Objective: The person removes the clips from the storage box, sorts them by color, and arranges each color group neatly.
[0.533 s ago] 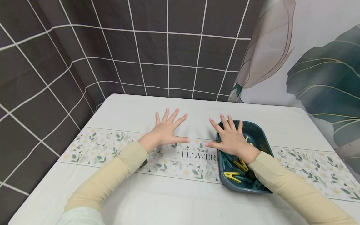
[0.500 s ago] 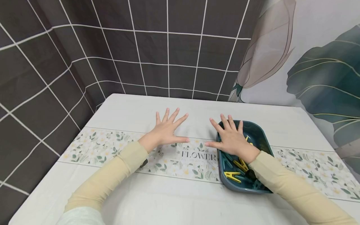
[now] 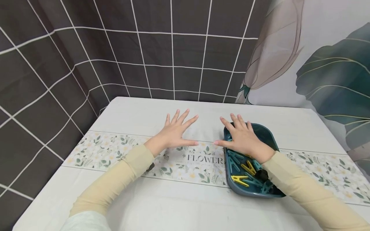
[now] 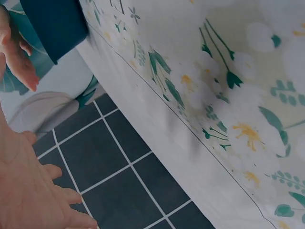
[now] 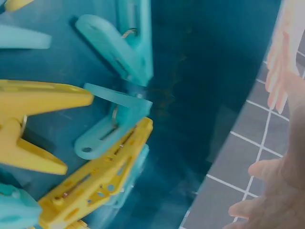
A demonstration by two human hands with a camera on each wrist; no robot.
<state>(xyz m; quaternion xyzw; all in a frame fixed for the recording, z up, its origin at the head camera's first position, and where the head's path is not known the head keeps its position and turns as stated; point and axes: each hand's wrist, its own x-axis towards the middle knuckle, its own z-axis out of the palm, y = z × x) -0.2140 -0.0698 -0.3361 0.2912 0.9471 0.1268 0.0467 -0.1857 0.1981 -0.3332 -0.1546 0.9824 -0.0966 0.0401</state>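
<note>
My left hand (image 3: pixel 173 133) hovers over the table's floral band with fingers spread and holds nothing. Above the dark blue bin (image 3: pixel 241 191) is my right hand (image 3: pixel 244 139), its fingers also spread and its palm down, holding nothing. Inside the bin lie several clothespins: a yellow clothespin (image 3: pixel 240 180) near the front left, and teal ones among them. The right wrist view shows a yellow clothespin (image 5: pixel 102 174) and a teal clothespin (image 5: pixel 114 47) close up. In the left wrist view, the left hand (image 4: pixel 38 191) is at the lower left.
A white tablecloth (image 3: pixel 173 205) with a floral strip (image 3: pixel 110 150) lettered "FLOWER" covers the table. Behind it hangs a dark grid-patterned curtain (image 3: pixel 156 48). A leaf-print curtain (image 3: pixel 341 77) hangs at the right.
Both hands have shifted slightly to the right and a little farther away. More clothespins show beneath the right hand. The fingers stay spread.
</note>
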